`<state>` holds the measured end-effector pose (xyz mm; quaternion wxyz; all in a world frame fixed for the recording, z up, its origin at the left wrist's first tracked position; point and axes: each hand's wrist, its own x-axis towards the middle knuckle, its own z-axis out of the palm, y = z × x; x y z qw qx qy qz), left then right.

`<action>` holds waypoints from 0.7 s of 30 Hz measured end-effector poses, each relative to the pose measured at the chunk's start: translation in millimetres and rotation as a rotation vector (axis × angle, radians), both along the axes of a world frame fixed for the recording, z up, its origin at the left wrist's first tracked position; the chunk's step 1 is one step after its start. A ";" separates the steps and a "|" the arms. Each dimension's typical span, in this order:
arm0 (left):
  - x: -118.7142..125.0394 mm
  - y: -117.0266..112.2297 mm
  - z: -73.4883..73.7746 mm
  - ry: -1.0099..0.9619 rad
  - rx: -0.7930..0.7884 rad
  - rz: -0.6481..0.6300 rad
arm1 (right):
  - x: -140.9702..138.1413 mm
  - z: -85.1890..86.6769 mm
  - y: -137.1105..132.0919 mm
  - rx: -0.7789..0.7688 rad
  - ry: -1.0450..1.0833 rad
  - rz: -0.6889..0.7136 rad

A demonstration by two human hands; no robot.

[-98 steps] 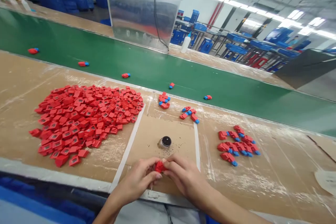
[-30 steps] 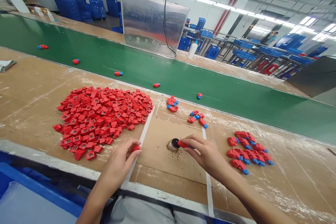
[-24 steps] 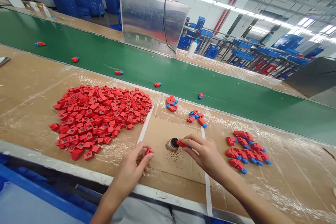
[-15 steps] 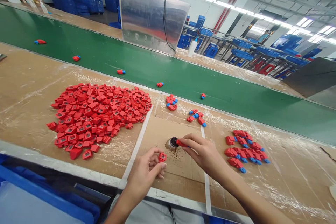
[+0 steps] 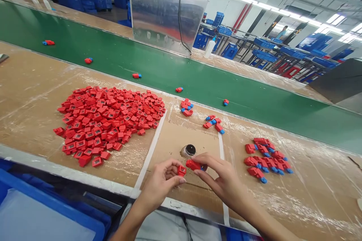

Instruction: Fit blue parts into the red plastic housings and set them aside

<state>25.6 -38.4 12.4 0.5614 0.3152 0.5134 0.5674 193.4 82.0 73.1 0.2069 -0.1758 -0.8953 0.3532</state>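
Observation:
Between the fingertips of my left hand [image 5: 161, 181] is a small red plastic block [image 5: 181, 170], its opening facing up. My right hand [image 5: 223, 173] pinches a red and blue plastic piece [image 5: 194, 164], red end toward the left hand. The two parts are close together, with a narrow gap between them. Just behind them on the cardboard stands a small round jar [image 5: 189, 150] with a black top, dark specks scattered around it. To the left lies a large heap of red blocks [image 5: 110, 120]. On the right several red and blue pieces [image 5: 267, 160] lie grouped.
Beyond the table runs a green conveyor belt [image 5: 158, 71] carrying spaced-out red and blue pieces. Two small clusters [image 5: 186, 107] of such pieces lie near its edge. A metal panel [image 5: 166, 15] and a white bottle [image 5: 209, 48] stand behind. Blue bins [image 5: 51, 211] sit below left.
My right hand has drawn its red and blue piece back from the jar toward the block in my left hand. The belt pieces appear shifted slightly right, as does the whole view.

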 end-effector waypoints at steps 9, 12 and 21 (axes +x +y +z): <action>1.4 -1.0 0.0 -0.010 0.000 -0.022 | -2.0 -7.3 -6.8 -0.035 -0.015 0.046; 1.7 -1.8 1.1 -0.013 0.007 -0.029 | -1.5 -9.5 -7.9 -0.045 -0.023 0.056; -2.1 -3.9 4.7 0.081 -0.015 -0.101 | -2.2 -15.2 -15.3 -0.023 -0.057 0.096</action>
